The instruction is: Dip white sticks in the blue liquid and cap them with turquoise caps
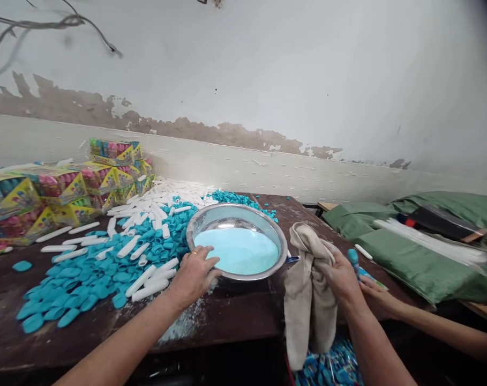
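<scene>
My left hand (194, 273) rests palm down on the near rim of a steel bowl (272, 231) filled with pale blue powder. White tubes (147, 279) and teal caps (82, 279) lie just left of it. My right hand (336, 273) grips a beige cloth (307, 316) that hangs over the table's front edge, together with a tube with a teal cap (352, 257). Another person's hand (377, 295) reaches in from the right, right behind my right hand.
Stacked colourful packets (58, 187) stand at the back left of the dark wooden table (235, 316). Green sacks (424, 252) with white tubes lie at the right. Finished teal tubes (335, 364) fill a container below the table edge. A peeling wall rises behind.
</scene>
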`<state>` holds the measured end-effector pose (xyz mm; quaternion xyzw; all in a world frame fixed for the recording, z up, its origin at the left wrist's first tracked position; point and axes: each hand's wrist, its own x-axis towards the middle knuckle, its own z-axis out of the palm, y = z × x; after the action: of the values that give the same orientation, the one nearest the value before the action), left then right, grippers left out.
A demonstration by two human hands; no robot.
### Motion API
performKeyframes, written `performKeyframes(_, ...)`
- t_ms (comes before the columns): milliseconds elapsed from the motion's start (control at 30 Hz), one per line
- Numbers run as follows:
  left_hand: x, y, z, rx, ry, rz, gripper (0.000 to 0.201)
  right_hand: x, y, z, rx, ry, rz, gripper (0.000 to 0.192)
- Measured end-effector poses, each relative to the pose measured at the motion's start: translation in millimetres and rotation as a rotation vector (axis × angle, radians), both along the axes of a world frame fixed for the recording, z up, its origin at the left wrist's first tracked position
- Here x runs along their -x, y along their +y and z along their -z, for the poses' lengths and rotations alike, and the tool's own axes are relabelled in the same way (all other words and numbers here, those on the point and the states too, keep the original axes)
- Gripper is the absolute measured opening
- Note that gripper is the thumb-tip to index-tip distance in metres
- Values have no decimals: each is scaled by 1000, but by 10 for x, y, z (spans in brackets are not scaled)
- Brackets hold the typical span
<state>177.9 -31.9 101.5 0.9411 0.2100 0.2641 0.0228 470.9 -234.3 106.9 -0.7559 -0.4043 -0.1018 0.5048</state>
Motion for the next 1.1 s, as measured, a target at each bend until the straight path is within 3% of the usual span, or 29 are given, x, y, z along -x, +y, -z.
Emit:
performKeyframes(100, 22, 83, 95, -24, 33, 96, 19, -219, 329, 90, 112, -114, 24, 57)
performKeyframes(200, 38, 107, 174, -42, -2, 109, 20, -251, 540, 332, 172, -104, -37, 53)
performKeyframes(300, 37, 124, 234, -45, -42, 83, 20, -127, 563, 570, 180, -102, -47, 50)
performKeyframes(400, 26, 136, 250, -20, -58, 85, 20, 128, 467, 676, 169, -196, -28, 51)
performKeyframes(600, 24, 134, 218, 39, -65, 45, 29, 944, 346, 644, 197, -239, -2, 58)
performKeyframes(767, 24, 145, 229, 66, -110, 37, 37, 1529, 424, 627, 269, -315, -82, 63)
performKeyframes(1000, 54, 210, 255, 126, -128, 55, 46, 2076, 650, 501, 374, -341, -258, 66)
performKeyframes(1100, 111, 265, 294, 153, -109, 119, 49, 2178, 756, 421, 331, -266, -367, 64)
